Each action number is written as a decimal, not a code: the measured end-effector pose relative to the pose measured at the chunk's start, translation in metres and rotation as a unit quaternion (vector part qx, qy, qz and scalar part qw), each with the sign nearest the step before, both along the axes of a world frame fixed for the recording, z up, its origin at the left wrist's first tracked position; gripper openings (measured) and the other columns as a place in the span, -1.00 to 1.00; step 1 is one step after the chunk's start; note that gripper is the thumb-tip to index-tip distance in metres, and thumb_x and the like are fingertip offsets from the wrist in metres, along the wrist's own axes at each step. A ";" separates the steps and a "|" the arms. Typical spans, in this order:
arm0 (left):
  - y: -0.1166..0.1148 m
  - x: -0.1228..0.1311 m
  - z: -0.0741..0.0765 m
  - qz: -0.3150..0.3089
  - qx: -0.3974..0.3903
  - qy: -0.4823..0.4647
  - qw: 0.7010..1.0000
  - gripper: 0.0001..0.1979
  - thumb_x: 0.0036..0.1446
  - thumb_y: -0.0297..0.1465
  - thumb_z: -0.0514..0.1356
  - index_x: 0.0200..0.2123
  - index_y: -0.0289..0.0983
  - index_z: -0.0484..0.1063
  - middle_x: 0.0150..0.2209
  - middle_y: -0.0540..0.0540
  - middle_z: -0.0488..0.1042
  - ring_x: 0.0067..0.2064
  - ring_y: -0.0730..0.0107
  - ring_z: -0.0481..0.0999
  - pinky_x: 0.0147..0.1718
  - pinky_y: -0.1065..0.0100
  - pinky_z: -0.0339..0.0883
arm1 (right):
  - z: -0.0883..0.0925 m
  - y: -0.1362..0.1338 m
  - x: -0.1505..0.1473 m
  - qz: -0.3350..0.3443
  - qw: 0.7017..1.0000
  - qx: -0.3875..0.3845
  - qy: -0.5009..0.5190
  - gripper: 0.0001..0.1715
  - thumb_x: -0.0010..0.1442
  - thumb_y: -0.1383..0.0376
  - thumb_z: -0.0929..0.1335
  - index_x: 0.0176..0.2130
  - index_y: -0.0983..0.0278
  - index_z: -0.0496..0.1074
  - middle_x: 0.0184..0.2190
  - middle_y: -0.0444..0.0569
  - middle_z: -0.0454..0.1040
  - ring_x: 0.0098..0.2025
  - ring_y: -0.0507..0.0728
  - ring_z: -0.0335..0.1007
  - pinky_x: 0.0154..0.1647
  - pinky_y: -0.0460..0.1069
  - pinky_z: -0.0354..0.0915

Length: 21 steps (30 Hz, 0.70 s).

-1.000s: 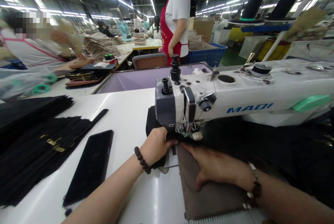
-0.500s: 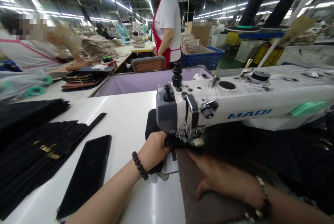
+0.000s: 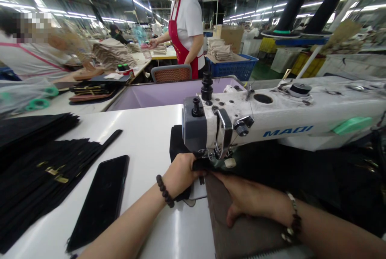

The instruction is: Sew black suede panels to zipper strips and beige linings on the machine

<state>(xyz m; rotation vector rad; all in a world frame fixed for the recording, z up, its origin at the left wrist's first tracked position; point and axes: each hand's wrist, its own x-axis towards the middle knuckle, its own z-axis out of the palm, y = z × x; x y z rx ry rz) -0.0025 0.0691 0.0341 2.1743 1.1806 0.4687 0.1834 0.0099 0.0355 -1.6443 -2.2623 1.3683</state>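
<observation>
Past the sewing machine (image 3: pixel 289 110), a person (image 3: pixel 191 13) in a red apron (image 3: pixel 178 44) has reached out; your left grip (image 3: pixel 180 175) and right grip (image 3: pixel 243 194) barely moved. Sewing seems under way. Black cloth (image 3: pixel 201 165) lies under the sewing machine's left end, long side running sideways, pointing left. Left grip pinches it; right grip spreads over brown cloth (image 3: pixel 224 231) before the sewing machine. Next likely calls for keeping both flat.
</observation>
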 end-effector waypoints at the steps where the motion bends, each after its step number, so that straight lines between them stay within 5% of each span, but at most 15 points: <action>1: 0.000 0.001 -0.002 -0.003 0.010 0.008 1.000 -0.89 -0.12 -0.53 0.23 -0.43 -0.27 0.47 -0.39 -0.04 0.52 -0.31 0.29 0.50 -0.33 0.40 0.33 | 0.001 0.000 -0.001 -0.007 1.000 -0.030 -0.004 0.30 -0.35 0.32 0.51 0.24 0.11 -0.17 0.06 0.15 0.21 -0.52 0.02 0.35 -0.64 -0.11 0.28; 5: -0.003 0.004 -0.011 -0.001 0.058 0.014 0.998 -0.86 -0.13 -0.61 0.20 -0.49 -0.28 0.46 -0.45 -0.04 0.51 -0.32 0.32 0.50 -0.31 0.41 0.33 | 0.000 0.000 -0.001 -0.007 0.999 -0.047 0.012 0.30 -0.33 0.32 0.51 0.23 0.04 -0.20 0.09 0.18 0.16 -0.75 -0.18 0.10 -0.80 -0.16 0.12; 15: -0.008 0.008 -0.017 -0.002 0.096 -0.040 0.995 -0.77 -0.12 -0.66 0.09 -0.47 -0.29 0.46 -0.37 -0.09 0.51 -0.23 0.29 0.48 -0.17 0.32 0.32 | 0.004 0.001 -0.002 0.003 0.999 -0.047 -0.023 0.31 -0.32 0.30 0.50 0.24 0.09 -0.21 0.07 0.19 0.17 -0.70 -0.15 0.12 -0.79 -0.17 0.10; 18: -0.007 0.005 -0.014 -0.003 0.076 -0.069 0.995 -0.82 -0.02 -0.59 0.07 -0.48 -0.29 0.45 -0.43 -0.05 0.50 -0.34 0.38 0.48 -0.28 0.41 0.34 | 0.004 -0.002 0.006 0.029 0.999 -0.024 0.029 0.12 -0.19 0.29 0.46 0.23 0.08 -0.12 -0.18 -0.02 0.36 -0.63 -0.11 0.17 -0.72 -0.20 0.09; 21: -0.006 0.002 -0.013 0.001 0.023 -0.117 0.993 -0.87 0.03 -0.45 0.12 -0.52 -0.32 0.43 -0.49 -0.01 0.48 -0.44 0.42 0.46 -0.46 0.47 0.33 | 0.005 -0.003 0.016 0.078 0.990 -0.112 0.045 -0.10 -0.05 0.16 0.39 0.21 0.07 -0.02 -0.53 -0.21 0.32 -0.66 -0.08 0.16 -0.70 -0.19 0.06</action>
